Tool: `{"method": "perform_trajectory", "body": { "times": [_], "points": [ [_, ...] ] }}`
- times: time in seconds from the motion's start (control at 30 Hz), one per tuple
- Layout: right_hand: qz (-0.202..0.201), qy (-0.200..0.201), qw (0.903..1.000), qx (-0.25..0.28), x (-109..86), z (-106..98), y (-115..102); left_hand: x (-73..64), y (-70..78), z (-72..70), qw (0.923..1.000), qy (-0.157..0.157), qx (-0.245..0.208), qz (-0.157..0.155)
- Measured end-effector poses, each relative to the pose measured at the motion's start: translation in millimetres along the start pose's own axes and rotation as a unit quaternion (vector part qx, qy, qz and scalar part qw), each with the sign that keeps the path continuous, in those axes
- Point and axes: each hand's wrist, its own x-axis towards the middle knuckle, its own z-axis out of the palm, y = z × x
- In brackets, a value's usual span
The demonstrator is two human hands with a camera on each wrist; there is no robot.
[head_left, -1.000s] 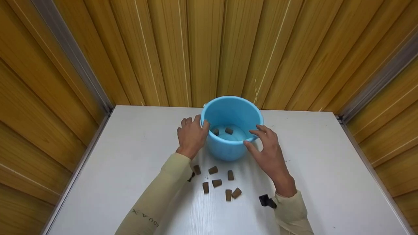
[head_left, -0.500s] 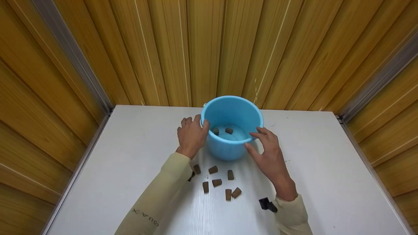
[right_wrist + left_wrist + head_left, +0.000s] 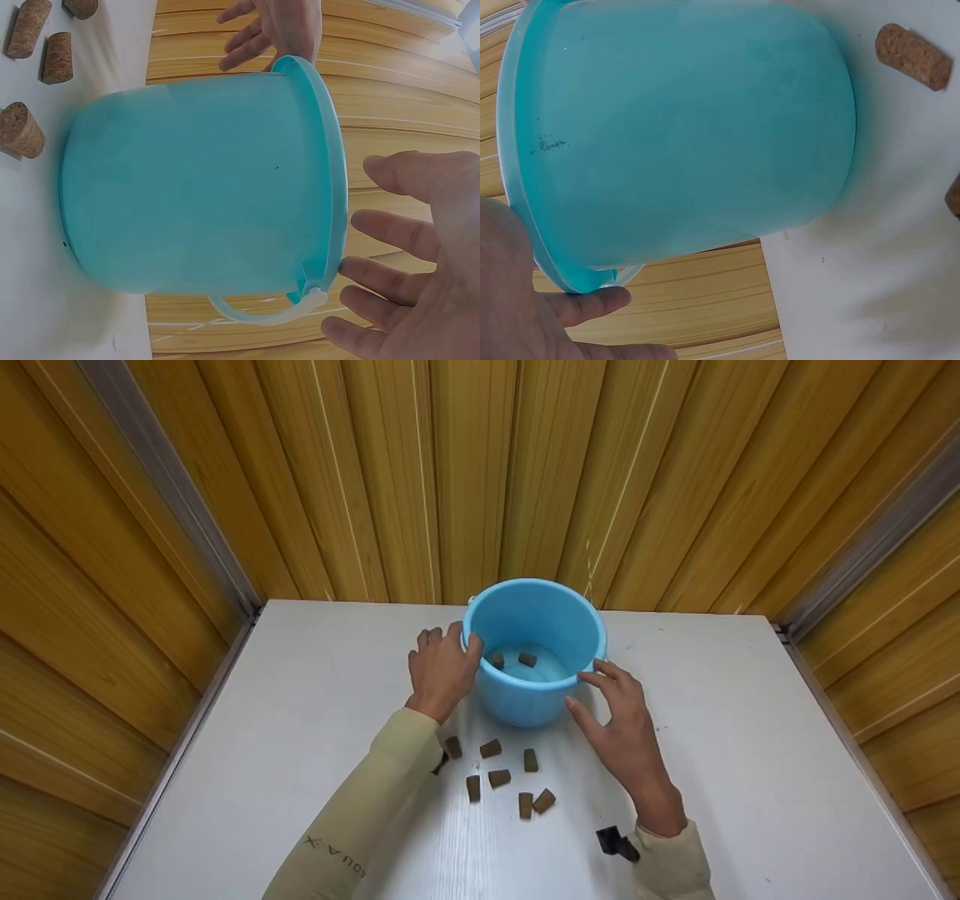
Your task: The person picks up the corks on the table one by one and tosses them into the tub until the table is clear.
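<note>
A light blue plastic bucket [image 3: 525, 697] stands upright on the white table. My left hand [image 3: 442, 671] holds its left rim, the thumb at the rim and the fingers outside; the left wrist view shows the palm [image 3: 506, 277] against the rim. On the right, my right hand [image 3: 626, 724] has its fingers spread and relaxed, fingertips close beside the rim and nothing held. In the right wrist view the right hand's middle fingertip [image 3: 356, 268] appears at the rim; contact is hard to tell. Inside the bucket lie brown corks, one [image 3: 527, 659] plainly visible, another partly hidden by the rim.
Several tapered corks, such as one cork [image 3: 531, 760] close to the bucket, lie scattered on the white table [image 3: 337, 675] between the forearms. The bucket's handle [image 3: 262, 315] hangs at its far side. Wood-patterned panels [image 3: 480, 487] rise behind the table and at both sides.
My right hand has drawn back slightly from the bucket's rim, down and to the right. The left hand, bucket and corks keep their places.
</note>
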Motion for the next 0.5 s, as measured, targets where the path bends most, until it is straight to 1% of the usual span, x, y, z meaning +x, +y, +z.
{"method": "perform_trajectory", "body": {
  "times": [0.17,0.27,0.5],
  "points": [
    [-0.008,0.013,0.9999,-0.006,-7.4,1,3,-1.0,-1.1,0.0,0.9998,0.012,-0.005,0.013],
    [-0.004,0.017,0.9998,-0.010,-12.3,1,5,-1.5,-1.4,-0.3,0.9997,0.016,-0.005,0.019],
    [0.020,0.003,0.9997,-0.015,-24.0,3,9,-0.5,0.0,-0.3,0.9999,0.011,0.001,0.012]
  ]
}}
